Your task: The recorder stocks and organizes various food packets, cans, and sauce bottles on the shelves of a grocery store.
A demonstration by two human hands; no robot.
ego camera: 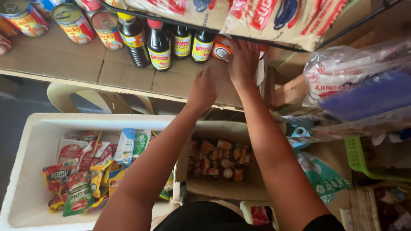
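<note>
While reaching up to the cardboard shelf (128,72), right hand (243,57) with fingers curled on the small orange packet (221,49), just right of the dark sauce bottles (182,42); left hand (202,90) nearer, below-left, loosely open, holding nothing.

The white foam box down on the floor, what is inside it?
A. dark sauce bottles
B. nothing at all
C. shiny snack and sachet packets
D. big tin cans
C: the white foam box holds a pile of colourful sachet packets, while the dark sauce bottles and tin cans stand up on the cardboard-lined shelf.
</note>
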